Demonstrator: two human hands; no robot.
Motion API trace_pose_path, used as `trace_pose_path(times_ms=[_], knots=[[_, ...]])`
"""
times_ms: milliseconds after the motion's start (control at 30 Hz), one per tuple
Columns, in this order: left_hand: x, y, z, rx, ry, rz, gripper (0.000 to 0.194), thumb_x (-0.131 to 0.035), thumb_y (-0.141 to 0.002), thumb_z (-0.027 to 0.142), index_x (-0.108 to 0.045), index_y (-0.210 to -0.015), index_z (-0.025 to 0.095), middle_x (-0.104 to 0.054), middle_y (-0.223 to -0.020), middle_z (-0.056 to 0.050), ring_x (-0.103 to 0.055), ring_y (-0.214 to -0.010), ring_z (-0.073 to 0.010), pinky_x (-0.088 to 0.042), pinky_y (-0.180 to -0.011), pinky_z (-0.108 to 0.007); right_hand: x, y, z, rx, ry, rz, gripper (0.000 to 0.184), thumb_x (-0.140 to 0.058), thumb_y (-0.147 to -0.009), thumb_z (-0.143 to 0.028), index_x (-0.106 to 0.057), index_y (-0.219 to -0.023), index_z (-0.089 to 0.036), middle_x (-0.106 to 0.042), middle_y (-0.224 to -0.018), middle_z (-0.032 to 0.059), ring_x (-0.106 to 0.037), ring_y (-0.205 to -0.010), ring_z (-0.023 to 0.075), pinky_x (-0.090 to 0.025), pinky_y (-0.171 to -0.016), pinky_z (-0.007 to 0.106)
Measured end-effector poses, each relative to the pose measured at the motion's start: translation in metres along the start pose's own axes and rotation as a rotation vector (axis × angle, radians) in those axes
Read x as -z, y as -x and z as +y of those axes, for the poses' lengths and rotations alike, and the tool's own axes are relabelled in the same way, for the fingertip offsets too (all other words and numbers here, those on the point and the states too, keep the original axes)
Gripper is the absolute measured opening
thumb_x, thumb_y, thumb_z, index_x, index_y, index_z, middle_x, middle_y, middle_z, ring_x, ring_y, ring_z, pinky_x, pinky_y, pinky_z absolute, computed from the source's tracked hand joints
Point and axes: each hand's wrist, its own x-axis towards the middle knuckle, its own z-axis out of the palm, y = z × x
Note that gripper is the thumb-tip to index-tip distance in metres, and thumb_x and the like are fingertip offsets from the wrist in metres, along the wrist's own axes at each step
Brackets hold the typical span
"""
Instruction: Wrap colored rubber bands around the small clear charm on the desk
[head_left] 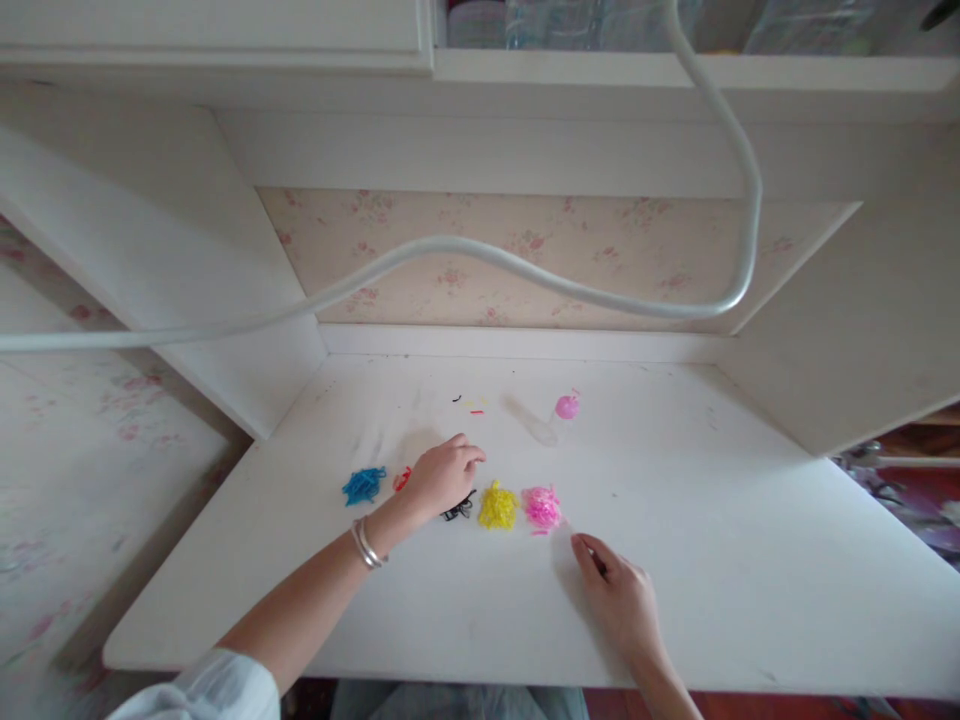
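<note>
Five little heaps of what look like rubber bands on a white desktop (750, 530), so picture a clock centred on the yellow pile (498, 506), wall at 12. Pink pile (541, 508) is at 3, black pile (459, 508) just beside at 9, with red pile (402, 479) and blue pile (364, 486) farther out that way. Loose bits (477, 412) lie near 12, a round pink lump (568, 407) at 1. Left hand (446, 475) hangs at 10, fingers curled; can't tell if it's gripping anything. Right hand (619, 595) is at 4 by the pink, thumb and forefinger looking pinched together, maybe on a strand, can't tell. IMO the risk is mixing colours: that left wrist and its silver bangles (367, 543) could drag through the red or black if the arm dips. Tiny bits could get brushed off too. No brand, label or writing I can read.
</note>
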Motion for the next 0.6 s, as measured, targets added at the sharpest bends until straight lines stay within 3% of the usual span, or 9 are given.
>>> trace_pose_path(times_ms=[133,200,267,400,500,600], knots=[[0.007,0.058,-0.006,0.074,0.149,0.13,0.029,-0.039,-0.091,0.027,-0.068,-0.099,0.026,-0.065,-0.098,-0.002,-0.061,-0.088,-0.0142,-0.047,-0.084,-0.026,-0.001,-0.002,0.005,-0.038,-0.057,-0.012,0.045,-0.04,-0.085,-0.057,-0.071,-0.094,-0.026,-0.072,-0.081,0.0008,-0.065,-0.073,0.0176,-0.043,-0.063,0.022],[-0.001,0.095,-0.013,0.131,0.246,0.216,0.03,-0.038,-0.092,0.031,-0.067,-0.101,0.026,-0.065,-0.1,-0.004,-0.061,-0.09,-0.0154,-0.048,-0.083,-0.027,0.001,-0.004,0.004,-0.045,-0.107,0.0,0.048,-0.04,-0.084,-0.058,-0.071,-0.095,-0.023,-0.072,-0.083,0.0019,-0.064,-0.075,0.018,-0.044,-0.063,0.022],[-0.014,0.13,-0.025,0.238,0.318,0.276,0.03,-0.039,-0.092,0.036,-0.066,-0.103,0.027,-0.065,-0.094,-0.004,-0.062,-0.08,-0.0153,-0.051,-0.072,-0.026,0.003,-0.008,-0.005,-0.016,-0.141,0.005,0.051,-0.041,-0.083,-0.06,-0.071,-0.094,-0.021,-0.071,-0.081,0.0027,-0.063,-0.073,0.0178,-0.044,-0.061,0.021],[-0.036,0.18,-0.055,0.385,0.277,0.422,0.028,-0.043,-0.09,0.04,-0.065,-0.099,0.026,-0.065,-0.08,-0.002,-0.061,-0.069,-0.0147,-0.051,-0.063,-0.024,0.007,-0.026,-0.05,0.176,-0.117,-0.081,0.05,-0.041,-0.084,-0.058,-0.071,-0.091,-0.019,-0.068,-0.069,0.0023,-0.058,-0.06,0.0149,-0.041,-0.055,0.021],[-0.04,0.199,-0.073,0.438,0.195,0.508,0.027,-0.043,-0.089,0.04,-0.065,-0.098,0.026,-0.066,-0.081,-0.002,-0.061,-0.064,-0.0141,-0.051,-0.061,-0.024,0.001,-0.057,-0.095,0.329,-0.094,-0.142,0.046,-0.037,-0.087,-0.052,-0.07,-0.093,-0.02,-0.069,-0.077,0.0031,-0.059,-0.066,0.0152,-0.044,-0.062,0.022],[-0.04,0.205,-0.081,0.451,0.148,0.546,0.028,-0.043,-0.089,0.04,-0.065,-0.097,0.024,-0.067,-0.083,-0.003,-0.062,-0.067,-0.0149,-0.052,-0.062,-0.024,-0.016,-0.102,-0.132,0.373,0.03,-0.093,0.038,-0.039,-0.087,-0.04,-0.067,-0.104,-0.021,-0.068,-0.095,0.0029,-0.06,-0.079,0.015,-0.045,-0.074,0.024]])
